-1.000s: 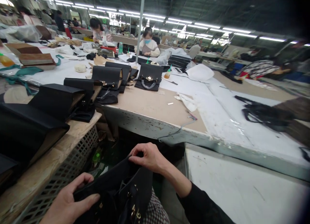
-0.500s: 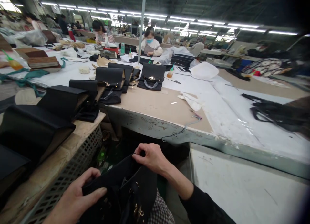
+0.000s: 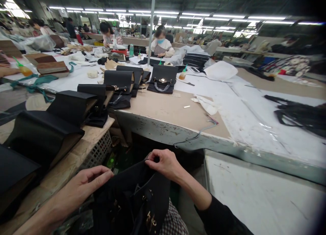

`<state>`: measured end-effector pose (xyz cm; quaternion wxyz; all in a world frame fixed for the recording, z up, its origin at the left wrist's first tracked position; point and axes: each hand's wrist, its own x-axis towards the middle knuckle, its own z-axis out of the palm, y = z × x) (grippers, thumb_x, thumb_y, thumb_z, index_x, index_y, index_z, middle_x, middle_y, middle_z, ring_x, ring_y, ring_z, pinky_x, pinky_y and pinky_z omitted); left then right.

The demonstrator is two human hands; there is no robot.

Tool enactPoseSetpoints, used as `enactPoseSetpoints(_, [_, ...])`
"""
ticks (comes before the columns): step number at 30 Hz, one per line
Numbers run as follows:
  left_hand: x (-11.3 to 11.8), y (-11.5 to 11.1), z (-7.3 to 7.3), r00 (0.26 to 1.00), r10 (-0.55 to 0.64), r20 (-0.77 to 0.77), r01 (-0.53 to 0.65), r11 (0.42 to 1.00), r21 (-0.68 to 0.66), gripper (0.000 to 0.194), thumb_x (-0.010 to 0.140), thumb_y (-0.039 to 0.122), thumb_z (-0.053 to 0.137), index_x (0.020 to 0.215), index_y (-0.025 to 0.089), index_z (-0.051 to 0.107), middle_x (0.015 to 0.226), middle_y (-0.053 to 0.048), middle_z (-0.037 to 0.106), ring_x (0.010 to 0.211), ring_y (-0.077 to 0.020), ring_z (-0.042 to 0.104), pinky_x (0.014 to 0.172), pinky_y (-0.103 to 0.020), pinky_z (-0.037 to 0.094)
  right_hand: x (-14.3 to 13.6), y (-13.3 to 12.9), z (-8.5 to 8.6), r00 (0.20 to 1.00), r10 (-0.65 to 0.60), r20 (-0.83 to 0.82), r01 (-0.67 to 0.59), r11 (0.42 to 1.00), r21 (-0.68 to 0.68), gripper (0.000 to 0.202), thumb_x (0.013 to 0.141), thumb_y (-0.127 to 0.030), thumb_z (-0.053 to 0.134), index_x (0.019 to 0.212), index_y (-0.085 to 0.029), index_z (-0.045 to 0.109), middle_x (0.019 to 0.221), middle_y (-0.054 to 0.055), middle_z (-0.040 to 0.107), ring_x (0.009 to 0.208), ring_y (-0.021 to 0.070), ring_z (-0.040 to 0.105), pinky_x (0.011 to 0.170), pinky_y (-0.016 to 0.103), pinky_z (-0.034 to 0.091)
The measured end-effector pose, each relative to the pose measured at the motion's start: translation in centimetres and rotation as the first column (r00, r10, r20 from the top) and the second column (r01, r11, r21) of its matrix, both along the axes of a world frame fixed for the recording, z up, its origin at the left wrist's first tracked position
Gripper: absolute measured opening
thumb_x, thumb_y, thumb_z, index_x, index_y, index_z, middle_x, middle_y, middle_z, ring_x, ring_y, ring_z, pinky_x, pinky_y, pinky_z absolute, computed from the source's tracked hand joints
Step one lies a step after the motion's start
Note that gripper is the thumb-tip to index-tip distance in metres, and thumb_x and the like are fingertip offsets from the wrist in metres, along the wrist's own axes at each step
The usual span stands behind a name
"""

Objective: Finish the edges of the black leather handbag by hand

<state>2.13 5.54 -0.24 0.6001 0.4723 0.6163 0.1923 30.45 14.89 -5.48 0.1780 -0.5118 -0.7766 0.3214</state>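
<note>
My right hand (image 3: 164,164) pinches the far end of the rim of the bag (image 3: 159,185). My left hand (image 3: 89,184) is at its left side, thumb and fingers close together; I cannot tell whether it grips. The rim slants away rightward between my hands. Left of the bag: crate (image 3: 100,148); beyond it: table (image 3: 163,104).

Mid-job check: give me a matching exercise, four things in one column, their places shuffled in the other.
1. Bare right hand
2. Short white stick
3. Pale perforated plastic crate
4. Teal fabric strips

A. On the flat beige cardboard sheet
B. Beside the stacked brown panels
C. Pinching the rim of the gold-fitted black handbag
D. Below the worn tan board

Pairs: 1-C; 2-A; 3-D; 4-B
</note>
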Motion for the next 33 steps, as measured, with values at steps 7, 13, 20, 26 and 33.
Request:
enactPoseSetpoints(7, [1.5, 0.8, -1.7, 0.998, -0.058, 0.038, 0.059, 0.998, -0.025, 0.039, 0.084, 0.056, 0.070, 0.096, 0.018, 0.068, 0.087, -0.002, 0.074, 0.077, -0.0205, 0.067, 0.066, -0.025, 0.049, -0.2, -0.1, 0.2, 1.000, 0.002, 0.000, -0.002, 1.000, -0.010, 0.011, 0.080, -0.031, 0.072, 0.071, -0.024, 0.072, 0.077, -0.002, 0.077, 0.077, 0.0180, 0.070, 0.070, 0.027, 0.046])
enactPoseSetpoints(13, [2.0, 1.5, -2.7, 0.998, -0.062, -0.030, 0.063, 0.998, 0.016, 0.029, 0.083, 0.044, 0.071, 0.083, 0.016, 0.063, 0.074, 0.000, 0.070, 0.065, -0.0176, 0.065, 0.056, -0.024, 0.046, -0.2, -0.2, 0.4, 1.000, 0.003, 0.010, -0.003, 1.000, -0.009, 0.011, 0.080, -0.030, 0.072, 0.071, -0.024, 0.073, 0.078, -0.002, 0.077, 0.077, 0.0179, 0.070, 0.071, 0.027, 0.046])
enactPoseSetpoints(20, [2.1, 1.0, -3.1, 1.000, -0.009, 0.018, 0.010, 0.999, -0.044, 0.029, 0.080, 0.042, 0.074, 0.082, 0.019, 0.056, 0.066, 0.002, 0.070, 0.057, -0.0170, 0.065, 0.052, -0.023, 0.046, -0.1, -0.1, 0.5, 1.000, 0.016, 0.006, -0.016, 1.000, -0.020, 0.011, 0.079, -0.031, 0.073, 0.071, -0.024, 0.073, 0.077, -0.002, 0.077, 0.077, 0.0184, 0.071, 0.072, 0.027, 0.047])
enactPoseSetpoints(26, [2.3, 0.7, -2.4, 0.994, 0.012, 0.106, -0.004, 0.997, -0.071, 0.031, 0.083, 0.049, 0.072, 0.092, 0.019, 0.065, 0.073, 0.000, 0.076, 0.063, -0.0200, 0.070, 0.057, -0.025, 0.050, 0.2, 0.0, 0.4, 1.000, 0.015, 0.001, -0.015, 0.999, -0.039, 0.011, 0.080, -0.031, 0.072, 0.071, -0.024, 0.072, 0.078, -0.002, 0.077, 0.079, 0.0184, 0.070, 0.073, 0.027, 0.047])
enactPoseSetpoints(33, [2.4, 1.1, -1.8, 0.996, -0.083, -0.024, 0.085, 0.989, 0.117, 0.031, 0.090, 0.050, 0.063, 0.095, 0.023, 0.077, 0.097, -0.001, 0.076, 0.095, -0.0264, 0.069, 0.081, -0.029, 0.051, 0.5, 0.1, 0.3, 1.000, 0.004, 0.006, -0.003, 0.998, -0.068, 0.011, 0.079, -0.031, 0.072, 0.071, -0.023, 0.071, 0.078, -0.002, 0.076, 0.079, 0.0186, 0.069, 0.073, 0.027, 0.046])
